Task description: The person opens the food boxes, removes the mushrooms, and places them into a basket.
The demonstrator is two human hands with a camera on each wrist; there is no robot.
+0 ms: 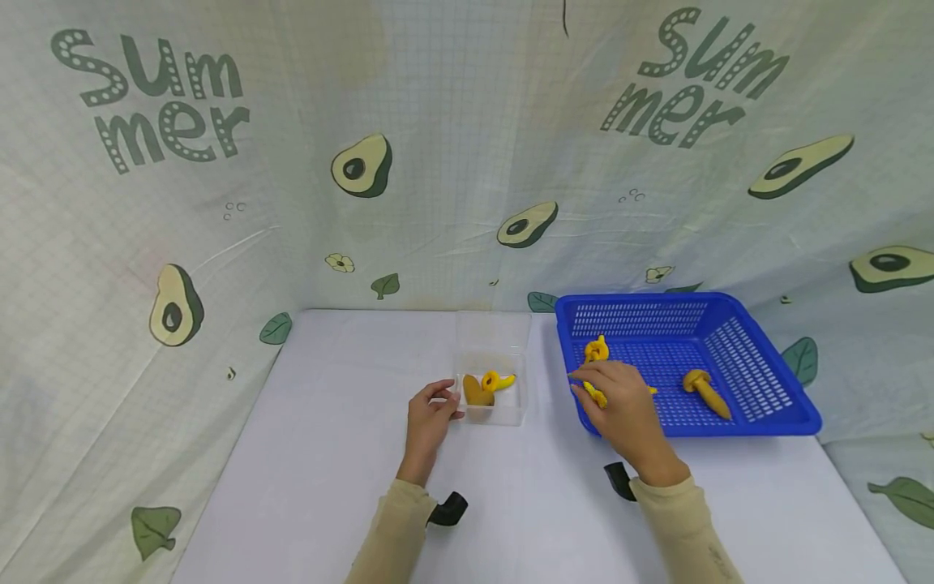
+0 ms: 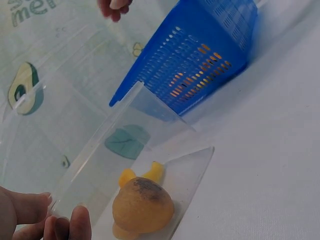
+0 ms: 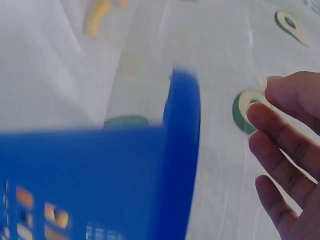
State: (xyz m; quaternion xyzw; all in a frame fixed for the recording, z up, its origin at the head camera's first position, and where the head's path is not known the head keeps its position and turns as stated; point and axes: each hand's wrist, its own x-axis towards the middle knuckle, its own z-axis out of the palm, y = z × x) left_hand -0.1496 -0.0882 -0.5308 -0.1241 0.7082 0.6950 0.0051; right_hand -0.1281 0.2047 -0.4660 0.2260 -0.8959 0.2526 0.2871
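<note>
My left hand [image 1: 430, 418] grips the left wall of a clear plastic box [image 1: 511, 415], thumb and fingers at its edge in the left wrist view. Inside lie a tan, rounded piece like a toy mushroom [image 2: 142, 205], with a dark patch on top, and a yellow ring-shaped piece with a tail [image 1: 492, 380]. Over the near left side of a blue basket [image 1: 773, 418] is my right hand [image 1: 620, 405], its loosely bent fingers apart with nothing between them. A toy mushroom [image 1: 706, 393] lies in the basket, and a curled yellow piece [image 1: 597, 349] shows beyond the hand. Other yellow pieces are partly hidden under it.
A transparent lid [image 1: 494, 331] stands raised behind the box. Both box and basket sit on a white table [image 1: 328, 487], with a hanging cloth [image 1: 438, 162] printed with avocados behind. Black wrist mounts [image 1: 447, 509] show by both sleeves.
</note>
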